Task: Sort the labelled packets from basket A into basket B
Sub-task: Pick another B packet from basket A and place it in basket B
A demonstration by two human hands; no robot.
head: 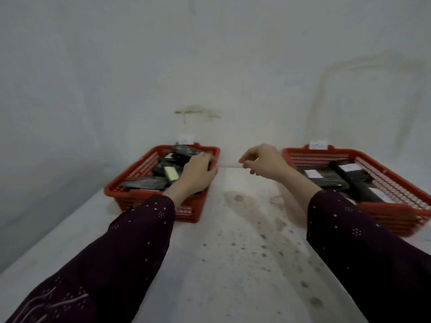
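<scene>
Reaching into the left basket (pixel 126 199), the left hand (pixel 198 173) lies on the dark packets (pixel 144 183); can't tell if it grips one, too blurry. Beside it the right hand (pixel 263 163) hangs btwn the baskets, fingers loose, w/ nothing. Packets look slick & piled: one could slip onto the table (pixel 233 252) before reaching the right basket (pixel 314 157).

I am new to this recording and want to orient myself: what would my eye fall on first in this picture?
Two red baskets stand out first, the left basket and the right basket, both on a stained white table against the wall, each holding dark packets. Next come the hands: the left hand lies on the packets in the left basket, while the right hand hovers empty between the baskets.
</scene>
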